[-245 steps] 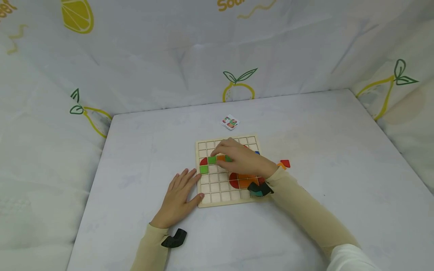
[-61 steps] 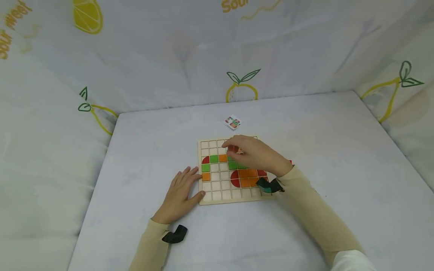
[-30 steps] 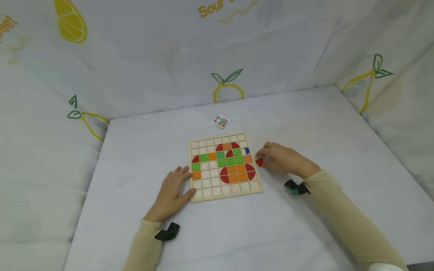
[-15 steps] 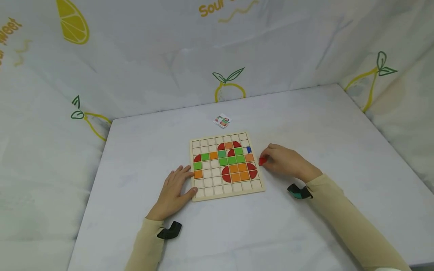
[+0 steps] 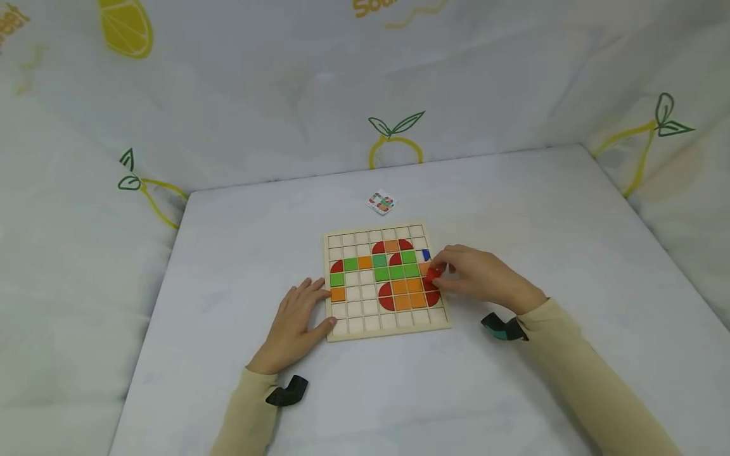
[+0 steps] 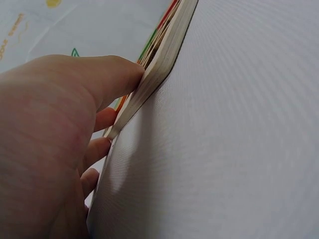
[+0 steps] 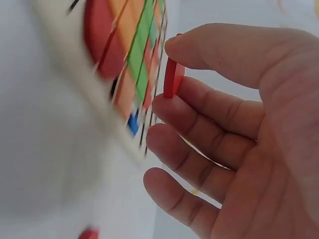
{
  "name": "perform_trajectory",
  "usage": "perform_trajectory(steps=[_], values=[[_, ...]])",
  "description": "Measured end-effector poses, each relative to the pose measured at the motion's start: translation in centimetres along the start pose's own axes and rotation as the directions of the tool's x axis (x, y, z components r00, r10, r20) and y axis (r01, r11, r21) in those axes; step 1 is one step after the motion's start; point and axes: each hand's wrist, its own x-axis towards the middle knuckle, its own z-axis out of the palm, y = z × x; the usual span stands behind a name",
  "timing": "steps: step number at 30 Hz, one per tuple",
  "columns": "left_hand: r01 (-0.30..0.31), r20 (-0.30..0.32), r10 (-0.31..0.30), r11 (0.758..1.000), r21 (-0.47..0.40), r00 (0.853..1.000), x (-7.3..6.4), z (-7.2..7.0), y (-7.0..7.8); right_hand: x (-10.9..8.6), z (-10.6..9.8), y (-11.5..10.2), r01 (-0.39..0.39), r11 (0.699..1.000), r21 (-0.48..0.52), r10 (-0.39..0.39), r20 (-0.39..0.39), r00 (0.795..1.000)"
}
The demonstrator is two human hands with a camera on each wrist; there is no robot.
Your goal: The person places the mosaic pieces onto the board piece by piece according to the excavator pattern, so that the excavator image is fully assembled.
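My right hand (image 5: 481, 277) pinches a red tile (image 7: 172, 77) between thumb and finger, over the right edge of a wooden grid board (image 5: 355, 325); the other fingers curve loosely behind it. My left hand (image 5: 292, 329) lies at the board's left side, fingers extended, with thumb (image 6: 119, 74) touching the rim. Green squares (image 5: 396, 273), orange squares (image 5: 402, 302) and red quarter-round tiles (image 5: 386, 296) sit in the board's cells. A small blue tile (image 5: 426, 254) shows near the right rim, and one orange square (image 5: 338, 294) is in the leftmost column.
Behind the board lies a small card (image 5: 381, 202) with a printed coloured pattern. Another blurred red piece (image 7: 89, 233) rests beyond the board in the right wrist view. The white-covered table (image 5: 239, 247) meets a lemon-printed cloth wall (image 5: 256, 126) at the back.
An orange square has appeared in the board's left column. My right hand left the board, took up a red tile beside it, and has come back left over the edge. The left hand stays put.
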Motion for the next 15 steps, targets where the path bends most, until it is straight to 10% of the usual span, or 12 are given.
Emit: perform_trajectory(steps=[15], values=[[0.018,0.016,-0.018,1.000,0.005,1.000,0.0,-0.1,0.1,4.9,3.4,-6.1,0.263,0.958,0.114,-0.272,0.073,0.960]])
